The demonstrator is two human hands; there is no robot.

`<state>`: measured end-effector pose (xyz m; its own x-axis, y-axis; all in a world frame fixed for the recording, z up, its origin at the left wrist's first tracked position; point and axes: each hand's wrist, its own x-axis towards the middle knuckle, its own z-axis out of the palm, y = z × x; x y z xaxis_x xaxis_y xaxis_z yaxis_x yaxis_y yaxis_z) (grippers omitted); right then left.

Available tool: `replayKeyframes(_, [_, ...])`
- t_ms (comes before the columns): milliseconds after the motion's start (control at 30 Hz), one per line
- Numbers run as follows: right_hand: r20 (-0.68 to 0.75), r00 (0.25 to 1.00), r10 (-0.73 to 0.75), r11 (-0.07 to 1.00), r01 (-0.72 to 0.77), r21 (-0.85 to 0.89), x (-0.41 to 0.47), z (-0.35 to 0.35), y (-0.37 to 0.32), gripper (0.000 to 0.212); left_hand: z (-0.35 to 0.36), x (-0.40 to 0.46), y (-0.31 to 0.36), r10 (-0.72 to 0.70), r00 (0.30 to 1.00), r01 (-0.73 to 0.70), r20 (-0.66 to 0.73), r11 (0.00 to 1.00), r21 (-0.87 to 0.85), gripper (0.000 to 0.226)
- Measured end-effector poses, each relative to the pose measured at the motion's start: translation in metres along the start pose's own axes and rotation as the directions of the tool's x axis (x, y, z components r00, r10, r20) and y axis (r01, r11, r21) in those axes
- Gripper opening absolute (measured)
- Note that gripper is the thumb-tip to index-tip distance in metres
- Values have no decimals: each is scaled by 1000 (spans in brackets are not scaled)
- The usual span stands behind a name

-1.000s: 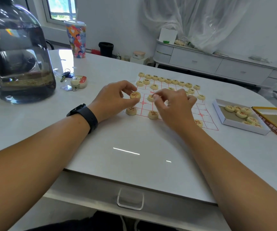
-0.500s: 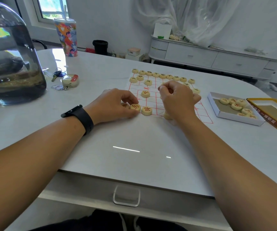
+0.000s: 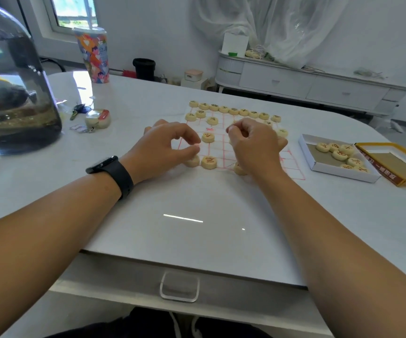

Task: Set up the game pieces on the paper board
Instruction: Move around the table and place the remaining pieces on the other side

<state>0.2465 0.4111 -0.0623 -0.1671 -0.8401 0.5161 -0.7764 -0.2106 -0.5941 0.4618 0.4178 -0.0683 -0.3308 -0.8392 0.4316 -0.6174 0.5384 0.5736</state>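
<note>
White walls, a daylit window [image 3: 76, 13], a low white sideboard [image 3: 314, 86] under draped sheer plastic [image 3: 270, 23].
</note>
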Motion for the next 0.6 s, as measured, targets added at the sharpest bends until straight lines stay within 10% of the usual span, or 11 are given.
replayKeyframes(600, [-129,976,-174,877,94,-472,27,-142,158,23,115,76,131,308,949,-312,64,949,55,7])
